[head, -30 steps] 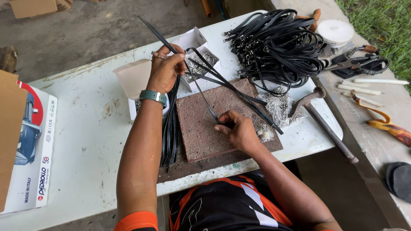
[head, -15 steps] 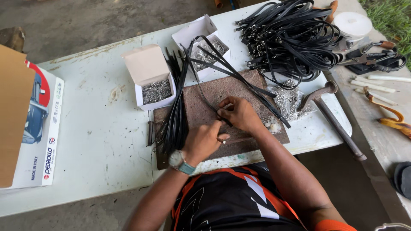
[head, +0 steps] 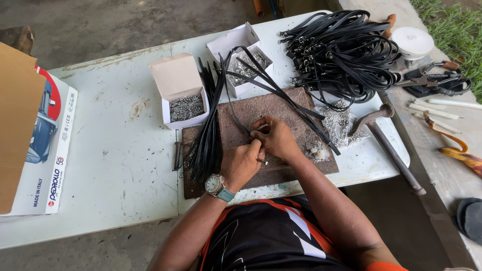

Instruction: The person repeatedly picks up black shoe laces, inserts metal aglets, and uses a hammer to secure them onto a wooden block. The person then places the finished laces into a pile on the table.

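Observation:
My two hands meet over a rusty brown metal plate [head: 286, 105] on the white table [head: 110, 150]. My right hand [head: 275, 138] pinches the end of a thin black strap [head: 232, 95] that loops up toward the far boxes. Fingertips touching it, my left hand [head: 242, 163], with a watch on its wrist, is closed on the same strap end. What sits between the fingertips is too small to tell. A bundle of black straps [head: 206, 135] lies along the plate's left edge.
Two open white boxes of small metal parts [head: 186, 106] [head: 246, 60] stand behind the plate. A big pile of black straps [head: 341, 55] lies at the back right. A hammer [head: 374, 118], clear bag of metal bits [head: 339, 125], white tub [head: 411, 42] and printed carton [head: 45, 145] are also there.
My left hand has come back from the far white box and joined my right hand at the strap end on the plate. My right hand stayed put.

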